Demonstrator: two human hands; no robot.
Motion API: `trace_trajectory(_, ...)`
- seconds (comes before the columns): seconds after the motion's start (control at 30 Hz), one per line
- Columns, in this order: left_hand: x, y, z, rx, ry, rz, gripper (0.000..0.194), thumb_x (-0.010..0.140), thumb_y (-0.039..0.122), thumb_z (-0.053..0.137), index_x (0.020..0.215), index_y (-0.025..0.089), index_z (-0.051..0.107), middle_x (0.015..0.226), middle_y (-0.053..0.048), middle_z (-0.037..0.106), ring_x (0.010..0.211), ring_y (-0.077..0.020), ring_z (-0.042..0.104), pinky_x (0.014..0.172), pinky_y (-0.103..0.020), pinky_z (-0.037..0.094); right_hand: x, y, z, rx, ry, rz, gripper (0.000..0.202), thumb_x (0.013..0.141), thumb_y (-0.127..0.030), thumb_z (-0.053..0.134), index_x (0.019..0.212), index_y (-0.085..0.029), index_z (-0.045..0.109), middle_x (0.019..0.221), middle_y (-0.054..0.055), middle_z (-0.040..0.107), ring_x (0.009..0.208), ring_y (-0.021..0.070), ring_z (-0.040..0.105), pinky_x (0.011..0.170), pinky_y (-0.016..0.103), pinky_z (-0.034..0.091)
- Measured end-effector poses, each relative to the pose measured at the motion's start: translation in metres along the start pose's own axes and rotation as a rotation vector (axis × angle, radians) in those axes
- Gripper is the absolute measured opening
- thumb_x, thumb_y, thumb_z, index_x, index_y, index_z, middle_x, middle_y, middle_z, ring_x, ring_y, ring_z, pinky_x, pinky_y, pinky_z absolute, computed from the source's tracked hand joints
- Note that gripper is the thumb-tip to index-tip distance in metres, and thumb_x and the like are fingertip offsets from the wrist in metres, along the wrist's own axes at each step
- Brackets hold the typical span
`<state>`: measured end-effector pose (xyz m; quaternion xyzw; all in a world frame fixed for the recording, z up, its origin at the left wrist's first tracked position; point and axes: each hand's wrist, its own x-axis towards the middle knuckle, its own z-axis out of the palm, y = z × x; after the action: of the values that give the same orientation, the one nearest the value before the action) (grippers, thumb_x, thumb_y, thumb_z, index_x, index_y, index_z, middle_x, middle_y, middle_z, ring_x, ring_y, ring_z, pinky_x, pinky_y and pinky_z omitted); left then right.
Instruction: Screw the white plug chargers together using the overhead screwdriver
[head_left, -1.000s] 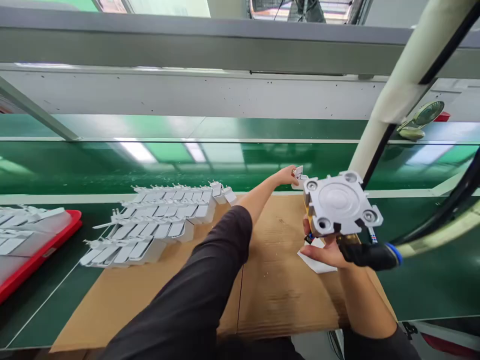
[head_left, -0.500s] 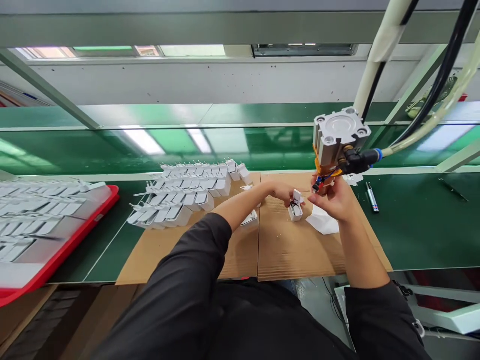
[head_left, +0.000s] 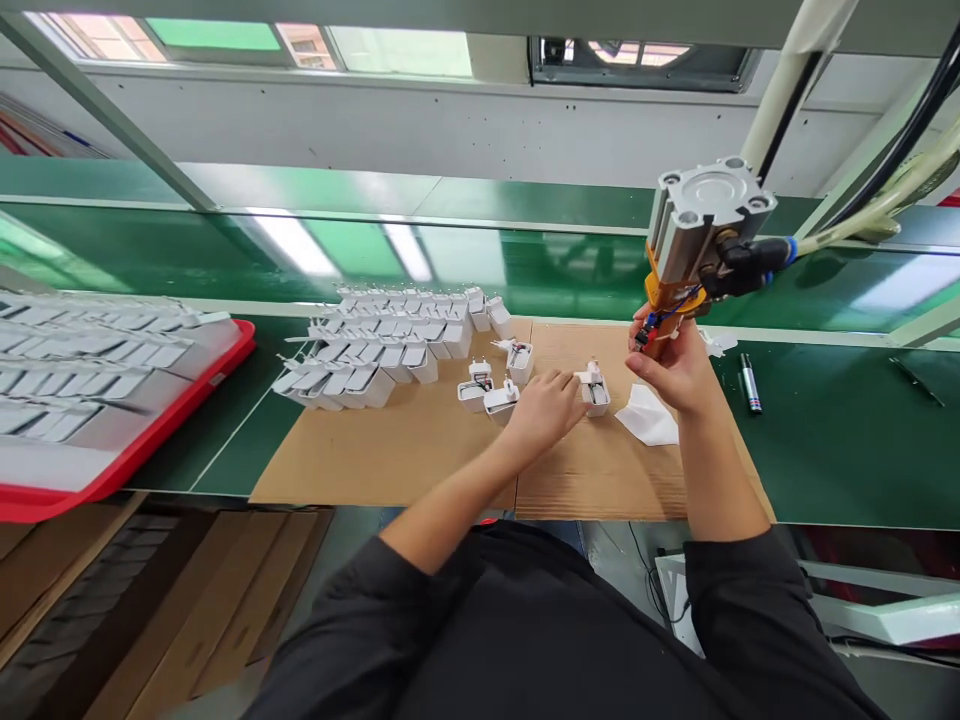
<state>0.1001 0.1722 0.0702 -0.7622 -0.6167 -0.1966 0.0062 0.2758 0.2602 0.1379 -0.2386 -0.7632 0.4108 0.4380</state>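
My right hand [head_left: 673, 362] is wrapped round the lower end of a hanging pneumatic tool [head_left: 705, 215], below its silver cylinder. Just left of an open white case [head_left: 596, 392] with dark wires inside is my left hand [head_left: 546, 408], knuckles up and fingers bent together; what its fingertips hold, if anything, is hidden. Farther left, a few more open white cases [head_left: 519, 362] stand on the brown cardboard [head_left: 390, 455]. A crumpled white sheet [head_left: 646, 416] lies below my right hand.
Rows of white cases [head_left: 375, 350] stand at the back left of the cardboard. A red-rimmed tray [head_left: 180, 415] with many white parts is at the far left. On the green table [head_left: 847, 450] at the right lie a marker [head_left: 750, 384] and a thin dark tool [head_left: 916, 381].
My left hand has drawn back to the left and nearer me, uncovering more of the white case. My right hand stays on the tool. The view has tilted down a little.
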Motion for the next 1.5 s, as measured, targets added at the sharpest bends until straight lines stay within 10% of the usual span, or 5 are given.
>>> trace_trajectory(0.13,-0.016,0.023,0.053,-0.142,0.044,-0.294,0.076,0.082,0.062,0.067,0.137,0.012,0.051,0.138,-0.019,0.057,0.124,-0.0329,0.052,0.102,-0.044,0.045,0.005,-0.009,0.011,0.123,-0.013,-0.02,0.062,0.066,-0.063,0.081,0.103,-0.027,0.046,0.081,-0.002,0.052,0.068,0.0133,0.052,0.057,0.028,0.043)
trace_trajectory(0.27,0.006,0.032,0.077,-0.296,0.057,-0.435,0.066,0.079,0.059,0.072,0.132,0.022,0.057,0.136,-0.012,0.059,0.125,-0.0327,0.048,0.1,-0.046,0.043,0.007,-0.014,0.02,0.106,-0.007,-0.027,0.06,0.066,-0.065,0.08,0.098,-0.028,0.046,0.081,-0.001,0.05,0.07,0.014,0.052,0.057,0.029,0.042)
trace_trajectory(0.4,0.015,0.023,0.076,-0.531,0.065,-0.386,0.033,0.087,0.031,0.066,0.118,0.02,0.065,0.108,-0.008,0.07,0.106,-0.025,0.058,0.093,-0.037,0.046,0.005,-0.016,0.024,0.104,0.001,-0.013,0.059,0.065,-0.064,0.082,0.095,-0.027,0.046,0.082,-0.001,0.05,0.071,0.0141,0.052,0.057,0.029,0.044)
trace_trajectory(0.6,-0.014,0.01,0.068,-0.892,0.095,-0.334,0.04,0.085,0.026,0.063,0.125,0.02,0.062,0.098,-0.002,0.072,0.086,-0.0167,0.068,0.08,-0.025,0.053,0.0,-0.027,0.027,0.134,-0.033,0.006,0.058,0.064,-0.061,0.084,0.092,-0.025,0.048,0.076,-0.002,0.05,0.063,0.011,0.049,0.051,0.026,0.043)
trace_trajectory(1.5,-0.02,0.012,0.046,-0.872,0.185,-0.321,0.042,0.084,0.028,0.066,0.126,0.022,0.064,0.108,-0.006,0.071,0.091,-0.0179,0.067,0.088,-0.029,0.056,-0.004,-0.032,0.034,0.144,-0.006,-0.034,0.049,0.068,-0.053,0.083,0.094,-0.026,0.052,0.077,-0.002,0.051,0.064,0.0117,0.052,0.053,0.026,0.047)
